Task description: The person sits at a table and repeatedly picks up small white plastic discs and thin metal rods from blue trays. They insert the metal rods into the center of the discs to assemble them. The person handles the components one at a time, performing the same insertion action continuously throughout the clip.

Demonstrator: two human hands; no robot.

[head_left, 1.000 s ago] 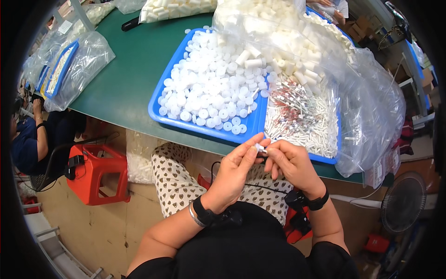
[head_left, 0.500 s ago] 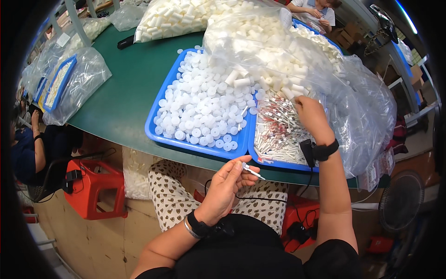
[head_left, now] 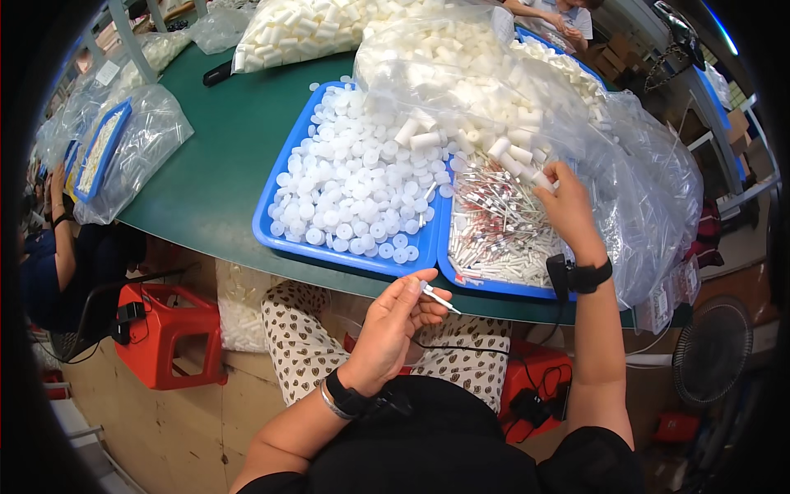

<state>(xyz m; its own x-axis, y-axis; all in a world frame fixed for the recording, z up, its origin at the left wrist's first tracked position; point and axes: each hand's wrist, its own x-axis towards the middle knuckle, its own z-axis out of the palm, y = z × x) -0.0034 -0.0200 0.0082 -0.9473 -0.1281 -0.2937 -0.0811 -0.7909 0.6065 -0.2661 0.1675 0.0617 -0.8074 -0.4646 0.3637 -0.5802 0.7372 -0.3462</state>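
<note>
My left hand (head_left: pixel 395 325) is closed on a thin white stick-like part (head_left: pixel 440 300), which points down to the right just off the table's front edge. My right hand (head_left: pixel 569 206) pinches a short white cylinder (head_left: pixel 541 180) above the right blue tray (head_left: pixel 510 288). That tray holds many thin white sticks (head_left: pixel 494 263), some with reddish ends. White cylinders (head_left: pixel 518 153) spill from a clear plastic bag onto its far side. To the left, another blue tray (head_left: pixel 329 259) is heaped with small translucent discs (head_left: pixel 354 181), each with a centre hole.
The green table (head_left: pixel 210 185) bears another bag of white cylinders (head_left: pixel 300 34) at the back and crumpled clear plastic (head_left: pixel 638 198) on the right. A red stool (head_left: pixel 169 333) stands at left, a fan (head_left: pixel 712 354) at right. Other people sit at far left and far right.
My right hand has drawn slightly back and right from the pile, and a white cylinder now shows in its fingers. My left hand keeps its white stick-like part, nearly in place.
</note>
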